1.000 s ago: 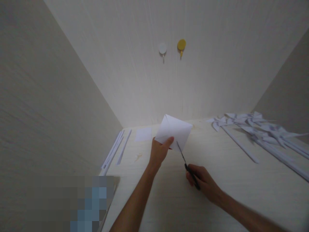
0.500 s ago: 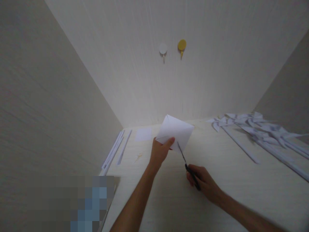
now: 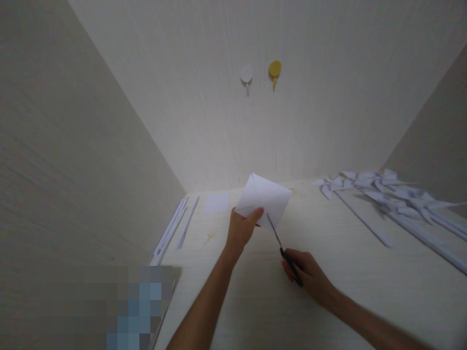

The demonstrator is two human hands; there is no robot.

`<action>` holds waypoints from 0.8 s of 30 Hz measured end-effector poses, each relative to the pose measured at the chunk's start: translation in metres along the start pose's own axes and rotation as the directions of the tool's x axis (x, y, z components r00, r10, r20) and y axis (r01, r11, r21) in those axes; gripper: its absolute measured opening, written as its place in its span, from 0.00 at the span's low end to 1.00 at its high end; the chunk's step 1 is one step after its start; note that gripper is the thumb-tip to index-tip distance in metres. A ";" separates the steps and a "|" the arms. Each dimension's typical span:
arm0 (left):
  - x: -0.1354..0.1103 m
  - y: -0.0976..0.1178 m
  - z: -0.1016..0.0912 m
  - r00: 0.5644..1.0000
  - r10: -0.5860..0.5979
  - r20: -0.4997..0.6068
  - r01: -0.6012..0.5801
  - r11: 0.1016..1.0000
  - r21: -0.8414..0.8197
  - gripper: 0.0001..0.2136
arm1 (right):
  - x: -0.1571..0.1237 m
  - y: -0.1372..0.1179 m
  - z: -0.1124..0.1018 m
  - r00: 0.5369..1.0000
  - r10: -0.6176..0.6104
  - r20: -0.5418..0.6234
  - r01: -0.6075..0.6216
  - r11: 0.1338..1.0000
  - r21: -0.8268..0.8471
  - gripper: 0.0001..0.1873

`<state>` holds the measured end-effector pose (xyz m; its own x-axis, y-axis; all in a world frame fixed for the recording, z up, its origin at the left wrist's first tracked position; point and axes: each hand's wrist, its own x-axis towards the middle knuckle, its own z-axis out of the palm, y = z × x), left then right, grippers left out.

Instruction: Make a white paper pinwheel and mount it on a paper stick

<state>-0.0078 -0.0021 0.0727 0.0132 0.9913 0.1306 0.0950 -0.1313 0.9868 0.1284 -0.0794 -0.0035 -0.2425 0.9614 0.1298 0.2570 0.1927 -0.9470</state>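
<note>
My left hand grips a white square paper by its left lower edge, thumb on top and the other fingers mostly hidden beneath. Slits or creases run in from the paper's corners. In my right hand is a pair of scissors with black handles, fingers wrapped round them. The scissors' blades reach over the paper's near corner, the tip pointing toward its middle. Both hands are held above the pale table.
Paper pinwheels with rolled paper sticks lie in a pile at the right. More rolled sticks and a flat paper square lie at the left. A white hook and a yellow hook are on the back wall.
Hardly anything differs. The paper and the scissors' tip have shifted very slightly to the left; both hands keep their hold.
</note>
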 end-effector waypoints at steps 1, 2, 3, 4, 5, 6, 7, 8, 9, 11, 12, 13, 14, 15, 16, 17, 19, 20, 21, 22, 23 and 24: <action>0.000 0.000 0.000 1.000 -0.004 -0.001 0.004 1.000 -0.003 0.10 | 0.000 0.000 0.000 1.000 0.002 -0.001 -0.002 1.000 -0.003 0.17; 0.000 0.000 0.000 1.000 -0.007 -0.001 0.007 1.000 -0.005 0.10 | 0.000 0.000 0.000 1.000 0.005 -0.002 -0.005 1.000 -0.004 0.17; 0.000 0.000 0.000 1.000 -0.006 0.001 0.006 1.000 -0.007 0.11 | 0.000 0.000 0.000 1.000 0.008 -0.002 -0.008 1.000 -0.005 0.18; 0.000 0.000 0.000 1.000 -0.003 0.004 0.003 1.000 -0.007 0.11 | 0.000 0.000 0.000 1.000 0.010 -0.001 -0.010 1.000 -0.004 0.18; 0.000 -0.001 0.000 1.000 0.000 0.006 0.000 1.000 -0.007 0.11 | 0.000 0.000 0.000 1.000 0.010 0.001 -0.010 1.000 -0.003 0.18; 0.000 -0.001 0.000 1.000 0.004 0.007 -0.004 1.000 -0.005 0.11 | 0.000 0.001 0.000 1.000 0.009 0.003 -0.009 1.000 -0.002 0.18; 0.000 -0.002 0.000 1.000 0.007 0.007 -0.007 1.000 -0.002 0.11 | 0.000 0.001 0.001 1.000 0.007 0.003 -0.007 1.000 -0.006 0.18; 0.000 -0.002 0.000 1.000 0.008 0.009 -0.008 1.000 0.000 0.11 | 0.001 0.001 0.001 1.000 0.004 0.000 -0.004 1.000 -0.015 0.18; 0.000 -0.003 0.000 1.000 0.008 0.011 -0.008 1.000 0.002 0.11 | 0.001 0.001 0.001 1.000 0.002 -0.005 -0.002 1.000 -0.025 0.18; 0.001 -0.003 0.000 1.000 0.006 0.014 -0.006 1.000 0.003 0.11 | 0.001 0.001 0.001 1.000 0.002 -0.010 -0.002 0.999 -0.032 0.18; 0.001 -0.003 0.000 1.000 0.005 0.017 -0.005 1.000 0.002 0.11 | 0.001 0.001 0.001 1.000 0.004 -0.011 -0.005 1.000 -0.029 0.17; 0.001 -0.003 0.000 1.000 0.004 0.022 -0.004 1.000 0.002 0.11 | 0.001 0.001 0.001 1.000 0.006 -0.008 -0.006 1.000 -0.023 0.17; 0.001 -0.003 0.000 1.000 0.005 0.028 -0.005 1.000 0.003 0.11 | 0.001 0.001 0.001 1.000 0.006 -0.005 -0.006 1.000 -0.015 0.17; 0.000 -0.003 0.000 0.999 0.007 0.033 -0.008 1.000 0.006 0.11 | 0.001 0.001 0.001 1.000 0.007 -0.003 -0.007 1.000 -0.010 0.17; 0.000 -0.003 0.000 0.999 0.010 0.040 -0.010 1.000 0.011 0.11 | 0.001 0.001 0.001 1.000 0.008 -0.002 -0.008 1.000 -0.003 0.17; 0.000 -0.002 0.001 0.999 0.011 0.045 -0.012 1.000 0.016 0.10 | 0.000 0.001 0.001 1.000 0.011 -0.002 -0.011 1.000 0.005 0.17; -0.001 -0.001 0.002 0.999 0.010 0.048 -0.011 1.000 0.021 0.10 | 0.000 0.001 0.001 1.000 0.017 -0.006 -0.017 1.000 0.023 0.17; -0.002 -0.001 0.003 0.999 0.006 0.049 -0.007 1.000 0.021 0.10 | 0.000 0.001 0.001 1.000 0.018 -0.008 -0.018 0.999 0.030 0.17; -0.003 -0.001 0.004 0.999 0.003 0.052 -0.004 1.000 0.019 0.09 | 0.000 0.001 0.001 1.000 0.018 -0.010 -0.017 0.999 0.034 0.17; -0.003 -0.001 0.004 0.998 0.000 0.057 -0.001 1.000 0.016 0.09 | 0.000 0.000 0.001 1.000 0.016 -0.012 -0.015 0.999 0.033 0.17; -0.003 -0.001 0.005 0.998 -0.004 0.064 0.003 1.000 0.013 0.09 | 0.000 0.000 0.000 1.000 0.010 -0.015 -0.009 1.000 0.029 0.17; -0.004 -0.001 0.006 0.997 -0.006 0.072 0.006 1.000 0.009 0.09 | 0.000 -0.001 0.000 1.000 0.000 -0.018 0.000 1.000 0.028 0.17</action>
<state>-0.0024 -0.0057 0.0705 0.0840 0.9895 0.1173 0.1041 -0.1258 0.9866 0.1279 -0.0797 -0.0029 -0.2259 0.9648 0.1347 0.2306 0.1873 -0.9549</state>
